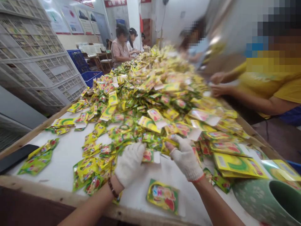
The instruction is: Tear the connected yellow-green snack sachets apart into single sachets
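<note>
My left hand (131, 163), in a white knit glove with bare fingertips, is closed with its back up. My right hand (185, 158), gloved the same way, pinches a yellow-green strip of small sachets (166, 146) between thumb and fingers. That strip seems to run across to my left fingers, whose tips are partly hidden. Just below them, a small printed box (148, 156) with a white flap lies against my left hand. Closer to me, a flat yellow-green printed packet (162, 197) with a watermelon picture rests on the white tabletop (134, 201).
A large heap of sachets and small boxes (145, 94) covers the table. Stacked yellow cartons (237, 164) and a green flowered container (254, 199) stand right. A black phone-like object (17, 157) lies left, near white crates (44, 56). A co-worker in yellow (265, 81) works at right.
</note>
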{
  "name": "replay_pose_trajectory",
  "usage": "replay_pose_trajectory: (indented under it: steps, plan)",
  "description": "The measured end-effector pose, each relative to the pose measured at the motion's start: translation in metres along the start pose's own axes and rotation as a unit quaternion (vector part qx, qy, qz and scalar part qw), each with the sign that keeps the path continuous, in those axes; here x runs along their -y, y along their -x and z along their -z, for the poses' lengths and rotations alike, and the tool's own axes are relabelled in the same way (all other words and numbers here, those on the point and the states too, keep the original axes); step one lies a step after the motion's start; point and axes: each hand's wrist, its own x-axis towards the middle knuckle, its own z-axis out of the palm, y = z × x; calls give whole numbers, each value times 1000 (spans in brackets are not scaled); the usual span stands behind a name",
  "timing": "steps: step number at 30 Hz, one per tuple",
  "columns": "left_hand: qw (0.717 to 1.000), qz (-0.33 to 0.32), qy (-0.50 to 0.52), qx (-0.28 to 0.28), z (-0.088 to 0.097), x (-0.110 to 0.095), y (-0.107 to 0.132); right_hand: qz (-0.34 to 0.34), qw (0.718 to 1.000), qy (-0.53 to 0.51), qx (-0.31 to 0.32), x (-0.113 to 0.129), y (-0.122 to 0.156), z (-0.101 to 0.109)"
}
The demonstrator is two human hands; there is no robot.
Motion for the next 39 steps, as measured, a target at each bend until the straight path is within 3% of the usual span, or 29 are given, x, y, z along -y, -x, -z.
replay_pose_trajectory:
  steps: [4,9,18,21,27,29,33,39]
  plan:
    - [996,54,-2,68,5,-1,-3,-20,999,-17,27,5,6,-9]
    - [998,64,-18,-10,5,-3,1,-19,993,-18,116,2,8,-14]
    - [998,6,48,49,22,-11,-8,5,974,9,227,-10,1,3]
    - [997,-4,53,50,24,-13,-8,28,976,32,212,-9,2,0]
    - [996,23,74,51,19,-21,-6,77,988,112,77,0,12,-25]
    - [996,31,71,45,19,-21,-6,59,987,116,90,4,14,-26]
    - [998,35,38,29,19,-14,-5,-70,978,-6,196,8,11,-12]
    - [999,5,33,16,18,-11,-5,-48,988,61,136,6,8,-7]
